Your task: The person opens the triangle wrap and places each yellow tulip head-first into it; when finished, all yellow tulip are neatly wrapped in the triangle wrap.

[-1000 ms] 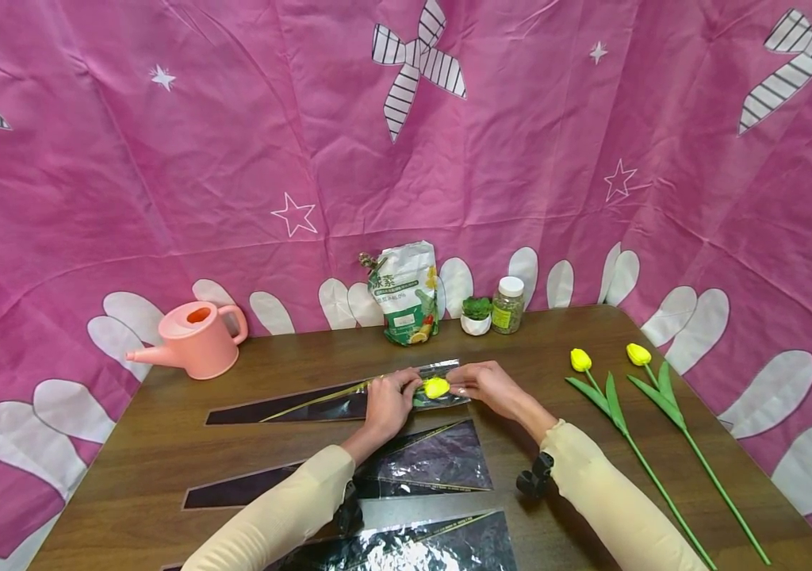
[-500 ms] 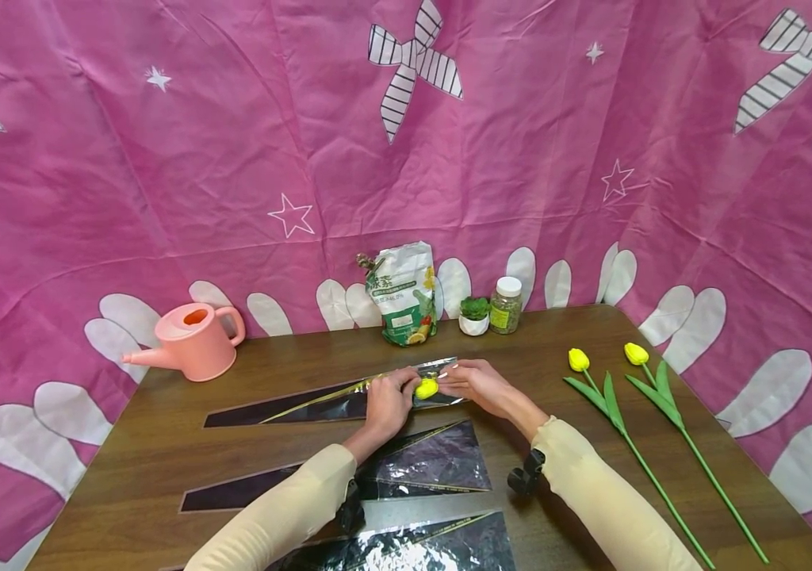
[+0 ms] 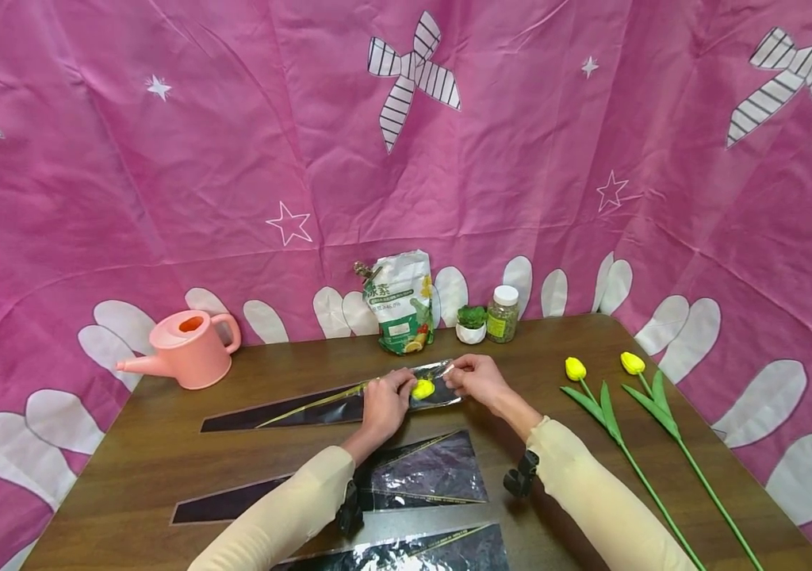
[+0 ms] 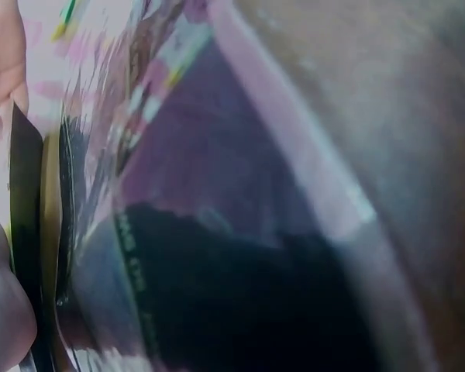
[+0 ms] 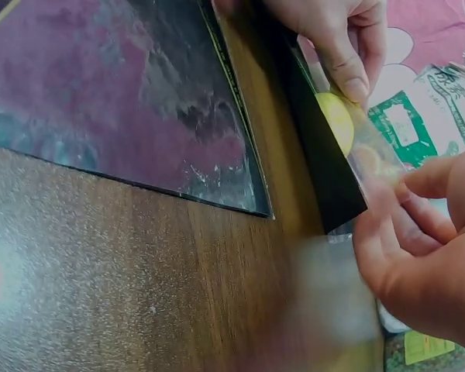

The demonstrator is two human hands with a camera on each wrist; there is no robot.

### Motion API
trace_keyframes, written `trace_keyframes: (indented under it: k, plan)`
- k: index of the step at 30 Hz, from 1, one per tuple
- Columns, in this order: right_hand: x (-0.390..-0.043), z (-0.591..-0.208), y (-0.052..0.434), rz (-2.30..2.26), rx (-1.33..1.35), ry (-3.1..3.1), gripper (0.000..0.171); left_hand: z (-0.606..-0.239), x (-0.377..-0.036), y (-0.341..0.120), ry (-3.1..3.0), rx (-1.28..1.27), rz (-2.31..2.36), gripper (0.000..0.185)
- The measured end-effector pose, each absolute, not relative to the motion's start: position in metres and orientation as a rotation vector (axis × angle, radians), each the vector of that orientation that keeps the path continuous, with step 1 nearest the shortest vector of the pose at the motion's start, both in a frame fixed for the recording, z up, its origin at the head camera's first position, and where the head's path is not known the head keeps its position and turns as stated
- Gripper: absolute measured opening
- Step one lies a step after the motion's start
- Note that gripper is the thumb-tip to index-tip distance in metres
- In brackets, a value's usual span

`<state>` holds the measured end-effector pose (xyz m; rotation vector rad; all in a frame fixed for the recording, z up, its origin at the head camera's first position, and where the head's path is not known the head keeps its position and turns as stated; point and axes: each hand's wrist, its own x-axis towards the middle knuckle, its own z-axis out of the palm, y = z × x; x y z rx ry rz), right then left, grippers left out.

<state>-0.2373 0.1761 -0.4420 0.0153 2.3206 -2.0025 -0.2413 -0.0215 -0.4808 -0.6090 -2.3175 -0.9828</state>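
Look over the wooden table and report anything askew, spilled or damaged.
Nothing stands out. Both hands, left hand and right hand, hold the clear cellophane sleeve with a yellow tulip head inside. Two yellow artificial tulips lie side by side. The pink watering can stands upright.

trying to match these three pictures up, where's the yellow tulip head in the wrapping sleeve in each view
Head view: the yellow tulip head is mid-table, inside the clear wrapping sleeve, between the left hand and right hand.
Left wrist view: not visible; only blurred film.
Right wrist view: upper right, under the left hand's fingertips.
Shared landmark: the sleeve's dark edge strip.
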Motion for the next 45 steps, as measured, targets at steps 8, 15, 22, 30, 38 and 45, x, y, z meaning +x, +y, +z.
trace_keyframes:
  k: [8, 15, 22, 30, 38, 45]
  plan:
    - [-0.238, -0.444, 0.174, -1.714, 0.086, 2.654, 0.008, -0.481, -0.241, -0.025, -2.328, -0.627, -0.980, 0.005]
    - [-0.234, -0.442, 0.179, -1.526, 0.044, 2.856, 0.015, -0.477, -0.238, -0.027, -2.349, -0.661, -0.942, 0.006]
    - [-0.213, -0.435, 0.205, -1.477, -0.029, 2.983, 0.020, -0.458, -0.206, -0.032, -2.284, -0.705, -0.801, 0.005]
    - [-0.176, -0.431, 0.239, -1.477, -0.088, 2.931, 0.019, -0.449, -0.152, -0.038, -2.489, -0.830, -0.841, 0.005]
    - [-0.148, -0.436, 0.231, -1.513, -0.142, 2.807, 0.015, -0.462, -0.135, -0.041, -2.612, -1.098, -0.808, 0.029]
    - [-0.127, -0.444, 0.221, -1.540, -0.169, 2.721, 0.013, -0.471, -0.130, -0.046, -2.642, -1.141, -0.726, 0.043]
